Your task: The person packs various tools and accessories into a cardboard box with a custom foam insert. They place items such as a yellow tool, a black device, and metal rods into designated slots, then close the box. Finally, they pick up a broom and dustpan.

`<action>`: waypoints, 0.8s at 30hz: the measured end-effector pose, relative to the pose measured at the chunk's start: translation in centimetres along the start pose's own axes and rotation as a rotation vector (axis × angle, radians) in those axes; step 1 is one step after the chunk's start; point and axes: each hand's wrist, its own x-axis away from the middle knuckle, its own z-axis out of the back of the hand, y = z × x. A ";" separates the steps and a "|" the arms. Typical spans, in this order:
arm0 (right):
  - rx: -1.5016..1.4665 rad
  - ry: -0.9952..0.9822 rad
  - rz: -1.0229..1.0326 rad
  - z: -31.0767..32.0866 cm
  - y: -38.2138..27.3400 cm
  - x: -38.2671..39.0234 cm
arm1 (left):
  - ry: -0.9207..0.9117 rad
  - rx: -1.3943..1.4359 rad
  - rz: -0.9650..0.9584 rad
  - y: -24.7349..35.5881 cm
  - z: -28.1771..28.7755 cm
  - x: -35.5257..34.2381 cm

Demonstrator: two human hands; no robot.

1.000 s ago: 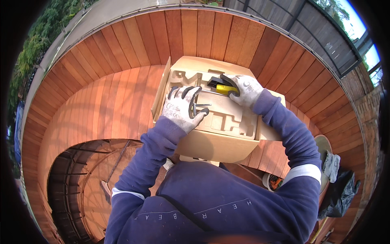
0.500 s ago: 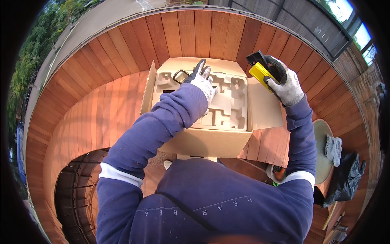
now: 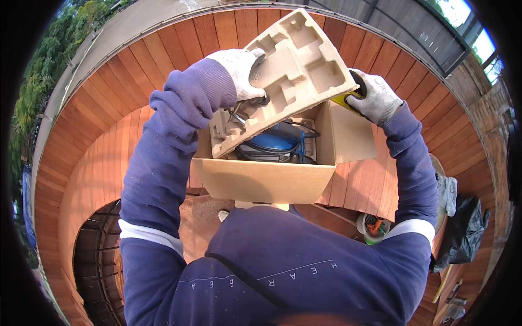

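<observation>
A moulded pulp tray point(image 3: 321, 73) is tilted up over an open cardboard box point(image 3: 261, 182). My left hand point(image 3: 242, 76), in a white-and-black glove, is closed on the tray at its left. My right hand point(image 3: 375, 98), also gloved, grips a yellow-and-black item point(image 3: 341, 99) at the tray's right corner; whether it also grips the tray is hidden. Inside the box, below the tray, lies a blue-and-black object point(image 3: 272, 142) with black cable or hose around it; the tray covers part of it.
Curved wooden bench boards point(image 3: 103, 103) surround the box, over a dark recess point(image 3: 95, 255) at lower left. At right are a grey cloth point(image 3: 447, 193), a black plastic bag point(image 3: 462, 233) and a bucket with small items point(image 3: 375, 228). Behind are a fence point(image 3: 413, 32) and greenery point(image 3: 49, 60).
The tray has been lifted and tilted, exposing the blue-and-black object beneath. My left hand has risen with it; my right hand, having raised the yellow-and-black item, is now at the tray's corner.
</observation>
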 end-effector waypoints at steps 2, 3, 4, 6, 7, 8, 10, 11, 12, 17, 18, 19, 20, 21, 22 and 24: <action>0.074 -0.238 -0.015 -2.0 -1.5 -1.6 | -0.004 0.018 0.014 -0.1 0.2 0.2; 0.067 -0.259 0.052 -3.0 -2.4 -2.1 | -0.007 0.021 0.018 -0.1 0.3 0.2; 0.135 -0.257 0.124 -4.3 -2.8 -2.4 | -0.011 0.025 0.021 -0.1 0.3 0.3; 0.237 -0.430 0.108 -5.0 -3.9 -3.6 | 0.008 0.042 0.012 -0.3 0.0 0.4; 0.262 -0.464 0.104 -5.5 -4.0 -3.9 | 0.017 0.050 0.007 -0.3 -0.2 0.5; 0.266 -0.476 0.111 -5.9 -4.0 -4.3 | 0.029 0.048 0.014 -0.4 -0.2 0.8; 0.213 -0.427 0.140 -6.3 -4.1 -4.7 | 0.053 0.044 0.031 -0.3 -0.1 1.4; 0.161 -0.375 0.151 -6.4 -4.0 -4.7 | 0.043 0.051 0.042 -0.2 -0.1 1.4; 0.067 -0.290 0.175 -6.4 -3.9 -4.7 | 0.032 0.058 0.053 0.1 0.0 1.3; -0.406 0.013 0.385 -6.4 -4.9 -5.6 | -0.009 0.041 0.070 0.6 0.2 1.2; -0.386 0.001 0.393 -6.4 -5.0 -5.3 | -0.002 0.036 0.065 0.3 -0.2 1.2; -0.296 -0.037 0.377 -6.3 -5.1 -4.7 | 0.005 0.032 0.058 0.2 -0.4 1.1; -0.126 -0.103 0.355 -5.7 -5.4 -3.8 | 0.002 0.038 0.063 0.1 -0.4 1.1; 0.043 -0.171 0.328 -5.2 -5.6 -2.7 | -0.005 0.046 0.066 0.2 -0.4 1.0; 0.212 -0.238 0.299 -4.6 -5.9 -1.7 | -0.011 0.054 0.069 0.3 -0.5 1.0; 0.388 -0.407 0.242 -3.9 -7.2 -0.8 | -0.028 0.026 0.083 0.6 -0.6 0.9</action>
